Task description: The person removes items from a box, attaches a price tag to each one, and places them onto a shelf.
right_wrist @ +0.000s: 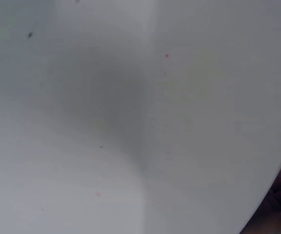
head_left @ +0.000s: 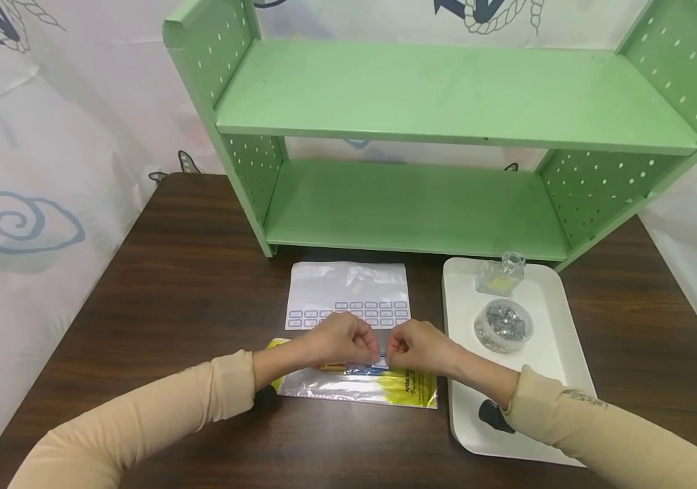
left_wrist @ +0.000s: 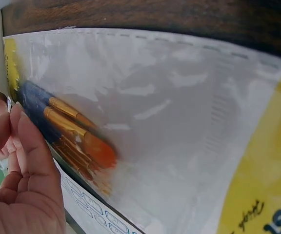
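Observation:
Over a clear plastic packet (head_left: 348, 388) with yellow ends, my two hands meet fingertip to fingertip. Between them is a small white sticker label (head_left: 380, 363), which my left hand (head_left: 344, 338) and right hand (head_left: 418, 346) pinch at opposite sides. In the left wrist view, paintbrushes (left_wrist: 65, 119) with blue handles and gold ferrules show inside the packet, beside my left thumb and finger. Behind my hands lies a white sheet (head_left: 348, 284) with rows of blue-bordered labels. The right wrist view shows mostly white tray, with my right fingers at its edge.
A white tray (head_left: 559, 339) on the right holds a glass bottle (head_left: 500, 275), a round clear tub (head_left: 503, 326) of silvery pieces and a black object (head_left: 494, 415) partly under my right sleeve. A green shelf unit (head_left: 416, 204) stands at the back of the brown table (head_left: 159, 285).

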Demonstrator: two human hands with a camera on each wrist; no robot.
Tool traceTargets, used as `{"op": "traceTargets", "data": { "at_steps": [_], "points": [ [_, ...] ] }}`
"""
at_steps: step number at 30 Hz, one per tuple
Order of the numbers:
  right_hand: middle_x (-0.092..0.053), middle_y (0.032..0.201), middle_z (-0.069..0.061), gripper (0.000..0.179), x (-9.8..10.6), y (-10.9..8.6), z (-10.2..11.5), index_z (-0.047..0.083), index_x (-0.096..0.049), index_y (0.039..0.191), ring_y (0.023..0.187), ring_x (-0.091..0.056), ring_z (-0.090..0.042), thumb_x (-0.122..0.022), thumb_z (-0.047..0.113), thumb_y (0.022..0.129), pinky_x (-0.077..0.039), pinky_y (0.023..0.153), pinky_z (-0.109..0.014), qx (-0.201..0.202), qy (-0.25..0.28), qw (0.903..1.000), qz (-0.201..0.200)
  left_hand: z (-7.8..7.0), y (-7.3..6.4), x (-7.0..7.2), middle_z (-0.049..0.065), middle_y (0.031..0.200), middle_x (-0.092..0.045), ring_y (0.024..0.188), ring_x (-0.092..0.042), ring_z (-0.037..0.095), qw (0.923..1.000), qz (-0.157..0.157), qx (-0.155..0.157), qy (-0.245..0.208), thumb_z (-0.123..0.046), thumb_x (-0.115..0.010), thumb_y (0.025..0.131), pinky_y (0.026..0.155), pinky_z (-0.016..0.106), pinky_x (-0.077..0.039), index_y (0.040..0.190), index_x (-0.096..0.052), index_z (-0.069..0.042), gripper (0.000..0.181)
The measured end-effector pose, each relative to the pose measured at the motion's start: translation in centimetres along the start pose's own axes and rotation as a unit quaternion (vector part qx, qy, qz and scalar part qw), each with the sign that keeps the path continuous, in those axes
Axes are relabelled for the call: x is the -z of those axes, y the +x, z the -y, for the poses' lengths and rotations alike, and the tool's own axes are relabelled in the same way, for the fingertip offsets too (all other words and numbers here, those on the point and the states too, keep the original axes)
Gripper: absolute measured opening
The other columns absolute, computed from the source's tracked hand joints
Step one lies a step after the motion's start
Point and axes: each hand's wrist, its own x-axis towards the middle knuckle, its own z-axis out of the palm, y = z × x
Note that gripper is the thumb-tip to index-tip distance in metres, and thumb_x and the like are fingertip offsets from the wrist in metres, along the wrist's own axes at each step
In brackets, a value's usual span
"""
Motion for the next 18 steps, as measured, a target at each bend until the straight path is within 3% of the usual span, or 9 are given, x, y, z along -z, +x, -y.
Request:
{"op": "traceTargets", "data": {
  "at_steps": [8,18],
  "points": [
    [-0.053,0.057,0.005,0.008,-0.07,0.01,-0.07,0.007,-0.062,0.069,0.053,-0.047,-0.006,-0.065,0.006,0.077,-0.039,0.048,-0.018,0.002,-0.005,1.0,0.001,0.03,0.1,-0.1,0.0,0.062,-0.066,0.054,-0.056,0.006,0.9992,-0.007,-0.008,0.037,-0.007,-0.074,0.077,0.053,0.018,-0.045,0.075,-0.07,-0.008,0.005],
    [-0.054,0.057,0.004,0.009,-0.16,0.08,-0.31,0.007,-0.062,0.069,0.053,-0.047,-0.005,-0.066,0.006,0.077,-0.04,0.048,-0.018,0.015,-0.014,0.9998,-0.004,0.03,0.28,-0.15,-0.001,0.063,-0.067,0.056,-0.057,0.006,0.9977,-0.013,-0.009,0.067,-0.008,-0.074,0.076,0.057,0.019,-0.047,0.075,-0.07,-0.008,0.004]
  ]
}}
